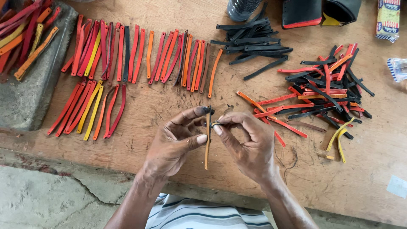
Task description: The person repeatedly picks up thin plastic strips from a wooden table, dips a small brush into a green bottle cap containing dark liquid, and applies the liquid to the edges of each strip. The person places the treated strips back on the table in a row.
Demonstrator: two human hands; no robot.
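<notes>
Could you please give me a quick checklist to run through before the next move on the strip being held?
1. Orange strip pinched by the left hand, thumb and forefinger: ok.
2. Right hand fingertips at the strip's upper part, on a small piece there: ok; what the piece is, cannot tell.
3. Strip upright and lifted off the wooden table: ok.
4. Laid-out rows of red, orange and yellow strips lie apart from the hands: ok.
5. Mixed loose pile of strips beside the right hand, within reach: ok.
6. Strip's top end seated properly: cannot tell, fingers hide it.
</notes>
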